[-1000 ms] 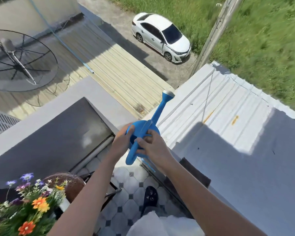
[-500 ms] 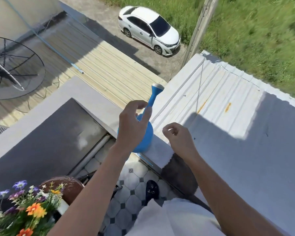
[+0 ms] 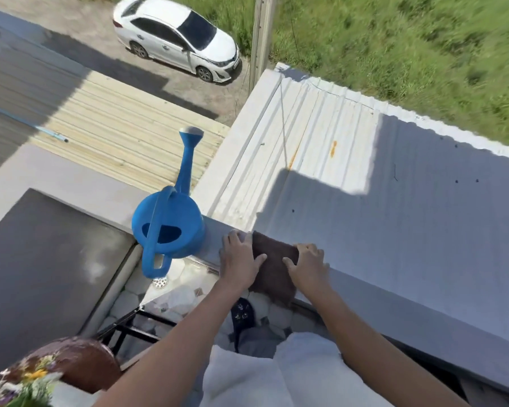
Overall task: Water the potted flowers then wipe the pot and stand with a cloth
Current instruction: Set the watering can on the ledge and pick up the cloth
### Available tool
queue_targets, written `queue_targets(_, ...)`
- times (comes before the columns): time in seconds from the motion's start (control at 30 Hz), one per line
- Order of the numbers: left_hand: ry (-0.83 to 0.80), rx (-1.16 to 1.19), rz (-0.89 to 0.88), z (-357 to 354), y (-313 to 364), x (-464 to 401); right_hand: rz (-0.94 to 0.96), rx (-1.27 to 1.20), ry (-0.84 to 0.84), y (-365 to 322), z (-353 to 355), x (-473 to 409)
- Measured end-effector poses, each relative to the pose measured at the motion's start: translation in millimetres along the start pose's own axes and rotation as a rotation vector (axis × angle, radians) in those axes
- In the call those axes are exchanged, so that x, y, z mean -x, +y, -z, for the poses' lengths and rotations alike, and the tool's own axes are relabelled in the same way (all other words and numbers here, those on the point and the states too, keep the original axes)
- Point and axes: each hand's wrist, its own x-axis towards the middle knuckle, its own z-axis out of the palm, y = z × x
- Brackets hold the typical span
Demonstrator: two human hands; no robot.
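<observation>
A blue watering can (image 3: 167, 227) stands on the grey ledge (image 3: 215, 240), spout pointing away, with neither hand on it. Just right of it a dark brown cloth (image 3: 272, 268) hangs over the ledge. My left hand (image 3: 239, 259) grips the cloth's left edge and my right hand (image 3: 307, 264) grips its right edge. The brown pot (image 3: 80, 364) with mixed flowers (image 3: 21, 383) sits at the bottom left. A black metal stand (image 3: 130, 327) shows partly beside the pot.
Beyond the ledge is a drop to corrugated roofs (image 3: 321, 136), a white car (image 3: 177, 36) and grass. Patterned floor tiles with a drain (image 3: 160, 282) lie below the can. A dark wall panel (image 3: 47, 265) stands to the left.
Both hands set the watering can on the ledge and let go. They then moved right and took hold of the brown cloth. The view shifted right.
</observation>
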Motion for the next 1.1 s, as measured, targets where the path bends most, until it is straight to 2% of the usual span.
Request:
queue_targets(0.1,0.062,0.117,-0.076,-5,-1,4,0.053,-0.103,0.101,1,-7,11)
queue_targets(0.17,0.002,0.317,-0.062,0,-4,7,0.08,-0.225,0.117,-2,-7,21)
queue_targets(0.27,-0.1,0.634,0.035,22,-14,19,0.051,-0.498,0.077,-8,-1,34)
queue_targets(0.37,-0.099,0.826,0.026,52,-31,51,0.089,-0.749,-0.026,-21,11,56)
queue_targets(0.43,-0.068,1.002,0.05,76,-44,84,0.149,-0.976,-0.163,-33,17,76)
queue_targets(0.53,-0.045,1.469,0.054,115,-65,141,0.265,-1.409,-0.544,-46,20,111)
queue_targets(0.63,-0.01,1.765,0.033,144,-90,201,0.339,-1.466,-0.879,-60,15,151)
queue_targets(0.73,0.14,1.766,0.164,141,-114,252,0.373,-1.312,-1.033,-77,-8,191)
queue_targets(0.9,0.527,1.436,0.333,108,-157,329,0.46,-1.033,-0.768,-109,-48,251)
queue_targets(1.1,0.685,1.107,0.289,79,-180,403,0.729,-0.798,-0.625,-120,-77,304)
